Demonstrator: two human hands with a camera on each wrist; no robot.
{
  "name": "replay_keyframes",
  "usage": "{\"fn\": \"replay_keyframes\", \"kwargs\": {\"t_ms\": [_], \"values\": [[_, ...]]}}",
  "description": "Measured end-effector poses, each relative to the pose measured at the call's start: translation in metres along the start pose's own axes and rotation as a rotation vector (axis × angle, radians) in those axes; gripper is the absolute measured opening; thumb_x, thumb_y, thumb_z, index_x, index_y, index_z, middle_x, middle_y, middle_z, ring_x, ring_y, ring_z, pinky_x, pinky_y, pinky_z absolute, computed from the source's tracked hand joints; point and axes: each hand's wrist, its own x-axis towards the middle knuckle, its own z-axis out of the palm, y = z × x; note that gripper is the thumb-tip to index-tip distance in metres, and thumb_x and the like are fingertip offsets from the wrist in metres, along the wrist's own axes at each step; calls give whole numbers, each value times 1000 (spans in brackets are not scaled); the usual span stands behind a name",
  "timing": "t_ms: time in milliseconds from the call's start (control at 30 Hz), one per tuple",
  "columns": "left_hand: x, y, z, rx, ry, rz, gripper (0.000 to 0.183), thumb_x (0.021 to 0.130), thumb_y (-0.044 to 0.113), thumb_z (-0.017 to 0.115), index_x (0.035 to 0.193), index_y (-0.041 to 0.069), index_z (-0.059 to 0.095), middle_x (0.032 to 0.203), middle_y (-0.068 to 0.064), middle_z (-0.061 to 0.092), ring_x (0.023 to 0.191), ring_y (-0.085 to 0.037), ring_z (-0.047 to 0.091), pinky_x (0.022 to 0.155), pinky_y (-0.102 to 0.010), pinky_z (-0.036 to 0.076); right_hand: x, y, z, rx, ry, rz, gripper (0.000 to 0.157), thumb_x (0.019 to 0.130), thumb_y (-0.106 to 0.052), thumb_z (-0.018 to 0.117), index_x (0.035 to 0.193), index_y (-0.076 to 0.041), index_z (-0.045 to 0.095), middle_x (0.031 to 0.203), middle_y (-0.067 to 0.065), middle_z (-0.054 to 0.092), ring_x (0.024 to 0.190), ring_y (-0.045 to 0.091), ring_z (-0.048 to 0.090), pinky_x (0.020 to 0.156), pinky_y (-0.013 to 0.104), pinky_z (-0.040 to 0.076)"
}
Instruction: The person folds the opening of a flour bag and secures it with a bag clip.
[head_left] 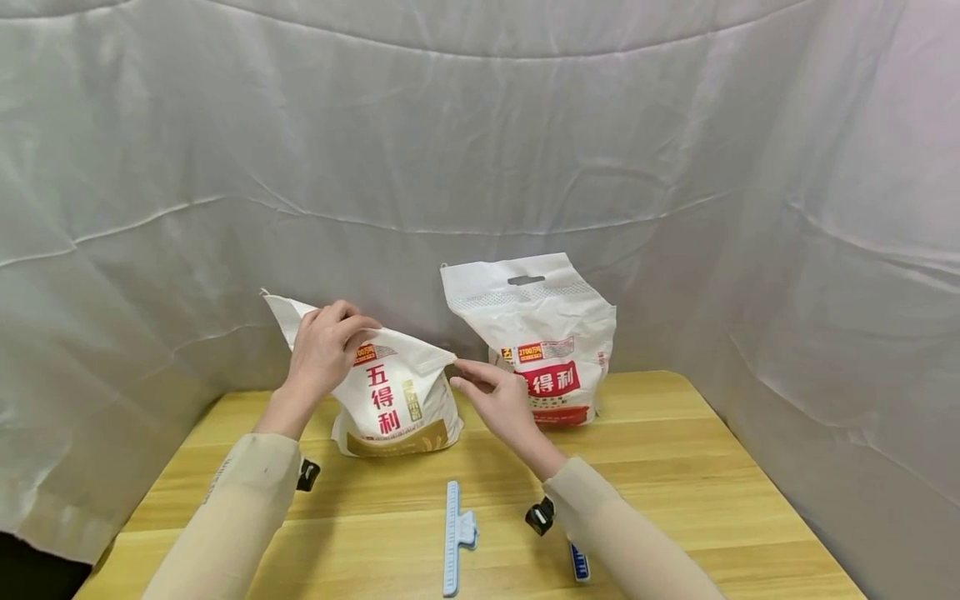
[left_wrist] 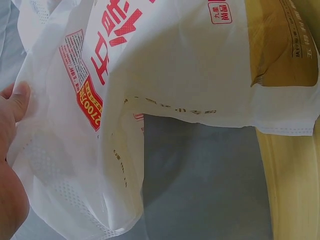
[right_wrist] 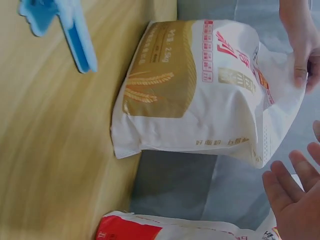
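Observation:
A white flour bag (head_left: 431, 400) with red lettering and a gold base band stands on the left part of the table. My left hand (head_left: 326, 346) grips its top edge, thumb on the near face, and the top is folded over and slanting down to the right. In the left wrist view the thumb (left_wrist: 21, 100) presses on the white film. At the bag's right top corner is my right hand (head_left: 498, 396), its fingers extended. The right wrist view shows those fingers (right_wrist: 287, 182) spread and holding nothing, close to the corner.
Behind the right hand stands a second white bag (head_left: 551, 321) with red print and a handle slot. A light blue sealing clip (head_left: 452, 537) lies on the table's near part. A dark blue clip (head_left: 579, 563) is partly under the right sleeve. Grey cloth (head_left: 480, 142) surrounds the table.

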Motion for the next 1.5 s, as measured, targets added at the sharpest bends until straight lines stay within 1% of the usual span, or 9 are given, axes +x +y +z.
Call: {"fn": "replay_keyframes", "kwargs": {"t_ms": [100, 333, 600, 700, 833, 1033, 1133, 1367, 1500], "values": [[0, 1, 0, -2, 7, 7, 12, 87, 4, 81, 97, 10, 80, 97, -9, 66, 88, -33, 64, 92, -56, 45, -10, 0, -3, 12, -34, 42, 31, 91, -15, 81, 122, -8, 78, 118, 10, 77, 101, 22, 76, 85, 27, 61], [-3, 1, 0, -6, 9, 7, 12, 86, 5, 82, 97, 10, 80, 97, -9, 67, 88, -33, 64, 92, -57, 45, -33, 2, -7, 26, -113, 108, 36, 91, -13, 81, 126, -7, 75, 127, 10, 73, 113, 32, 72, 91, 43, 60], [-3, 2, 0, -4, 8, -5, 12, 87, 6, 81, 97, 10, 80, 98, -9, 67, 90, -34, 64, 92, -57, 44, -56, 8, -11, -22, -277, 169, 42, 94, -22, 79, 133, -10, 71, 135, 10, 69, 118, 34, 69, 94, 44, 59], [-4, 2, 0, -1, 5, -10, 12, 87, 6, 81, 97, 11, 80, 98, -9, 67, 90, -34, 64, 92, -57, 44, -63, 11, -12, -37, -346, 182, 46, 94, -22, 79, 136, -8, 69, 139, 11, 67, 121, 35, 68, 96, 46, 58], [-6, 2, 1, 2, 1, -12, 13, 86, 6, 82, 98, 11, 80, 98, -8, 67, 90, -33, 64, 92, -57, 44, -73, 15, -14, -75, -439, 211, 50, 93, -25, 79, 139, -8, 67, 142, 10, 65, 122, 35, 67, 97, 44, 58], [-6, 3, 1, 0, 11, -14, 13, 86, 7, 82, 98, 12, 80, 98, -8, 67, 89, -32, 64, 91, -56, 44, -86, 18, -17, -125, -584, 252, 54, 91, -29, 80, 139, -7, 66, 138, 10, 67, 119, 32, 68, 98, 46, 57], [-6, 4, 1, -1, 14, -12, 13, 86, 7, 82, 98, 12, 80, 98, -8, 67, 89, -32, 64, 91, -55, 44, -92, 19, -18, -134, -626, 275, 54, 90, -28, 81, 137, -6, 66, 135, 9, 69, 116, 29, 69, 98, 45, 57], [-6, 6, -1, -5, 11, -20, 12, 87, 6, 81, 98, 11, 81, 98, -8, 67, 89, -33, 64, 92, -56, 44, -102, 21, -19, -164, -700, 293, 41, 85, -18, 85, 123, -7, 74, 115, 2, 75, 96, 14, 70, 83, 25, 57], [-7, 6, 0, -7, 13, -26, 12, 87, 6, 82, 98, 11, 81, 98, -8, 67, 89, -32, 64, 94, -56, 44, -106, 23, -19, -178, -715, 285, 38, 82, -15, 87, 118, -6, 76, 102, -5, 73, 85, 5, 64, 77, 22, 54]]}}
